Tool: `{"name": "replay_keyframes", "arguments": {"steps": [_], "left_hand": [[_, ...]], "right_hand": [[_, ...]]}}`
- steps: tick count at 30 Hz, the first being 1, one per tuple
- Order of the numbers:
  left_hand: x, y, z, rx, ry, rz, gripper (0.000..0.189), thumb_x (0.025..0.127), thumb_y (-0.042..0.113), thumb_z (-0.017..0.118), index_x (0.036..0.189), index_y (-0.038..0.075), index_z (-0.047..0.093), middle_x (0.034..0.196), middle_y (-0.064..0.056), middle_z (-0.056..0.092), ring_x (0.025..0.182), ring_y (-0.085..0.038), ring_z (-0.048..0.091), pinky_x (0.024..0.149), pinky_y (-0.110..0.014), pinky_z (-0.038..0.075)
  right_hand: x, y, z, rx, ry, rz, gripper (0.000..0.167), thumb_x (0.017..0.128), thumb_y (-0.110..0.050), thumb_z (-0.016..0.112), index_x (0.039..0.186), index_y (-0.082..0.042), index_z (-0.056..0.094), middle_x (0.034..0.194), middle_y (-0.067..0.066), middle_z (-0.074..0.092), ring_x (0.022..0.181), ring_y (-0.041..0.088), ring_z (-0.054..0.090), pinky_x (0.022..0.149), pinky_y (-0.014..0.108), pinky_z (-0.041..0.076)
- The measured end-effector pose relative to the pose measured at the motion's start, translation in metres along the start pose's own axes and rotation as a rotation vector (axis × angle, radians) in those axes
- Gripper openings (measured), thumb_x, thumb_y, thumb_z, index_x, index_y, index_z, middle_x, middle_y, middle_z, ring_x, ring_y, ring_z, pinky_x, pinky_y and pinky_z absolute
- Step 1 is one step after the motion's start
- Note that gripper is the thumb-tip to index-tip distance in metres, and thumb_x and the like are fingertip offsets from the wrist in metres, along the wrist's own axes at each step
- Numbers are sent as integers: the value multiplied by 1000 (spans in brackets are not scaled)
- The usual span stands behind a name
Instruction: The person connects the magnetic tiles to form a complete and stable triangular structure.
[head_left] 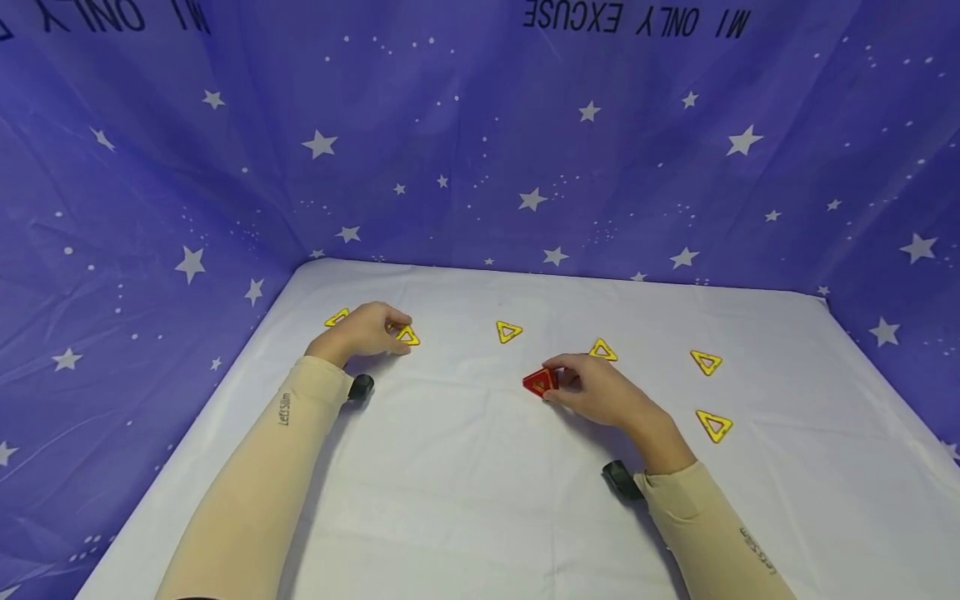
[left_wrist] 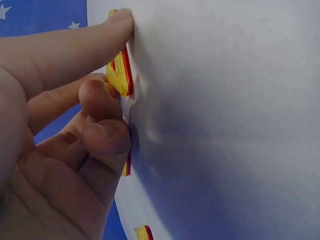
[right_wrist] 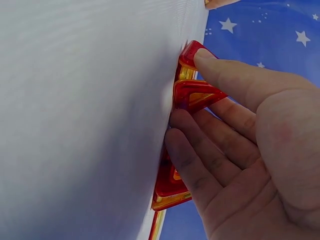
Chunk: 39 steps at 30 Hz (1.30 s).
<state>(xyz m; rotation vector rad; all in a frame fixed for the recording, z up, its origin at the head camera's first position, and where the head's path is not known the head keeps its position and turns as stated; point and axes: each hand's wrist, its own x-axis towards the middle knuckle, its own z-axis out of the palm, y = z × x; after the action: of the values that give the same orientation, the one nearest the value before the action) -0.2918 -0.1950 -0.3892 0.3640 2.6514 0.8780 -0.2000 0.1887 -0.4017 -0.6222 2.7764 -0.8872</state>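
In the head view, my left hand (head_left: 362, 332) is at the far left of the table, pinching a yellow triangular magnetic tile (head_left: 408, 336) between thumb and fingers. The left wrist view shows this tile (left_wrist: 125, 75) low against the cloth, with a red underside and the thumb over one corner. Right of centre, my right hand (head_left: 603, 390) grips a red triangular piece (head_left: 538, 382). Seen from the right wrist, red tile faces (right_wrist: 187, 95) with yellow parts stand at an angle to the cloth, thumb on the top corner. Fingers hide part of the piece.
Other yellow triangular tiles lie flat: one beyond the left wrist (head_left: 337, 317), one at back centre (head_left: 508, 332), one behind the right hand (head_left: 602, 350), and two at right, a farther tile (head_left: 706, 362) and a nearer tile (head_left: 713, 425). Starry purple curtains (head_left: 480, 167) border the white tablecloth (head_left: 450, 492).
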Motion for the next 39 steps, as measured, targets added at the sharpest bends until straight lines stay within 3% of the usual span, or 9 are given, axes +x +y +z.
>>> {"name": "replay_keyframes", "arguments": {"steps": [10,20,30,39], "left_hand": [[-1,0,0,-8,39,5,50,84,20,85,128,3,68,124,-13,66,118,-30,58,103,-46,43],[-2,15,8,5,52,95,56,80,32,87,126,7,70,111,-5,70,103,-23,63,92,-42,48],[-4,47,31,-9,-9,245,50,80,31,86,123,9,72,97,3,72,92,-15,65,83,-37,52],[-12,89,68,-11,-116,422,46,79,27,87,118,6,75,94,2,72,81,-9,64,72,-29,53]], "right_hand": [[-1,0,0,10,-2,9,44,90,-20,78,130,-7,65,104,1,66,92,17,60,81,37,51],[0,1,-1,-3,7,-8,45,90,-17,79,130,-5,65,107,3,67,92,17,61,82,38,53],[0,0,-1,-5,2,-5,47,91,-17,78,133,-4,63,108,4,67,93,16,62,83,38,53],[1,0,-1,-29,0,15,49,92,-19,77,135,-4,61,109,5,67,94,17,62,86,40,53]]}}
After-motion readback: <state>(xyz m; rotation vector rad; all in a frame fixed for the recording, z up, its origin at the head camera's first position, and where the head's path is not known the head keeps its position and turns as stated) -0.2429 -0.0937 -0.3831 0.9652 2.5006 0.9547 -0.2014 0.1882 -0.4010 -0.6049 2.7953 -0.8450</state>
